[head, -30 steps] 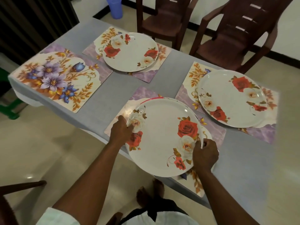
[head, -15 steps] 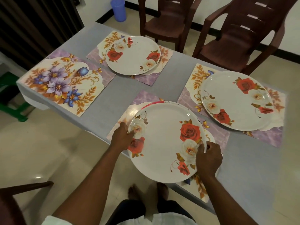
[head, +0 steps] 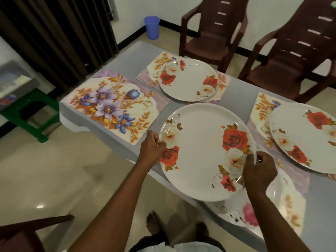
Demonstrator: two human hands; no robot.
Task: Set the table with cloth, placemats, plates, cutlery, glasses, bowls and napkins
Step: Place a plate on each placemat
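Note:
Both hands hold a white plate with red roses above the near edge of the table with the grey cloth. My left hand pinches its left rim and my right hand grips its right rim. Under it, partly hidden, another white plate with a pink flower lies on the near placemat. A bare floral placemat lies to the left. Two more rose plates sit on placemats, one far and one right.
Two brown plastic chairs stand behind the table. A blue bin is by the wall. A green stool with a grey box stands at the left, beside a dark curtain. A chair arm is at the bottom left.
The held plate has risen off the near setting and shifted left, uncovering the plate with the pink flower beneath. Both hands keep their hold on its rim.

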